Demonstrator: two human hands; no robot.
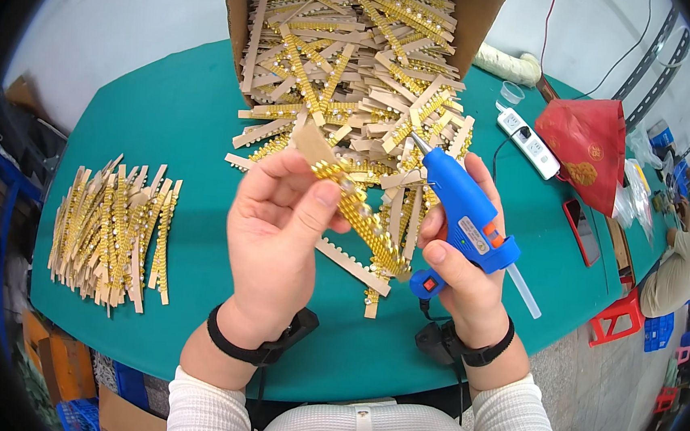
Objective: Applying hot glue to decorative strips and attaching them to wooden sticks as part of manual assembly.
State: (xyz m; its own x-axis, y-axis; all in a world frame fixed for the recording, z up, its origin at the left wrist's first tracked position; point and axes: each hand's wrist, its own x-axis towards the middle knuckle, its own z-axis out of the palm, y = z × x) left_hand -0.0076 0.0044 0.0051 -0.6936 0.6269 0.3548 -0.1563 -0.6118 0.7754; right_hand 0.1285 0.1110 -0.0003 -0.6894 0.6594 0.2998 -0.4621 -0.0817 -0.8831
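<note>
Centre frame, I have the left hand (274, 238) with its grip pinched on a gold-beaded strip (363, 217), and the right hand (473, 286) with its grip wrapped around a blue glue gun (461, 204), nozzle apart from that strip. Upper centre, loose strips (353, 107) spill from a cardboard box (480, 19), leaving little room ahead. Green table (201, 237) stretches between the left hand and the strip bundle (108, 233) at left; its near edge runs below both wrists.
</note>
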